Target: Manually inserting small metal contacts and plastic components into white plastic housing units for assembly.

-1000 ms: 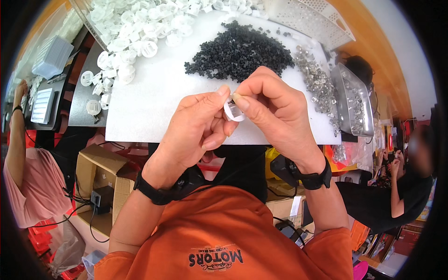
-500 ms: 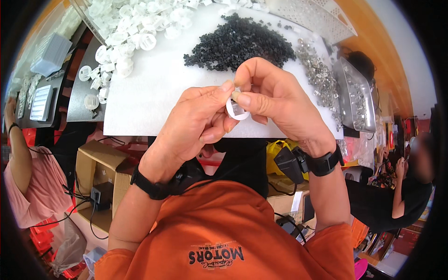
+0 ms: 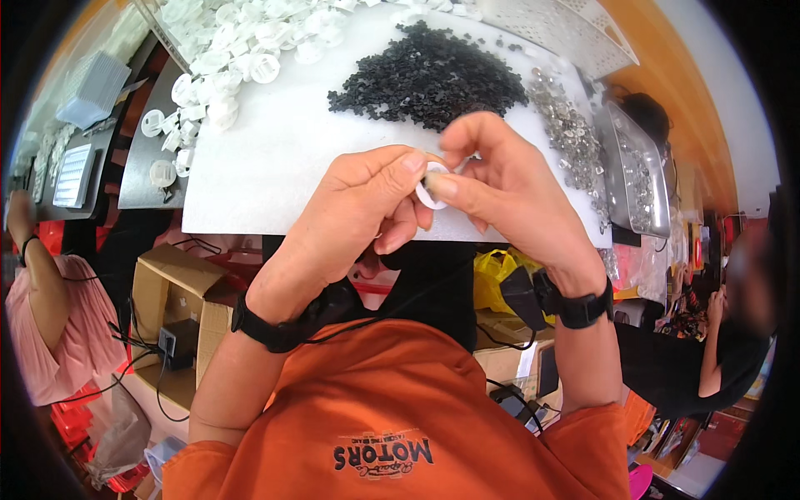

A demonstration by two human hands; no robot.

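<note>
The left hand [image 3: 358, 204] has a small white ring [image 3: 431, 202] pinched between its thumb and fingers, over the near part of the white board [image 3: 258, 179]. From where I stand, the right hand [image 3: 521, 200] comes in from the other side, thumb tip lying across the ring's face and forefinger arched above it. Something pale shows behind that thumb, too small to make out, and I can't tell whether the right fingers are closed on anything.

Beyond both hands sits a heap of black parts [image 3: 425, 75]. Out past the right hand, to its right, are scattered clear parts [image 3: 571, 137], and a metal tray [image 3: 615, 179] stands just beside them, farther from the hand, with more inside. Past the left hand, ahead and to its left, white parts [image 3: 265, 68] lie piled up. Below the right hand, toward the body, is a yellow bag [image 3: 496, 271].
</note>
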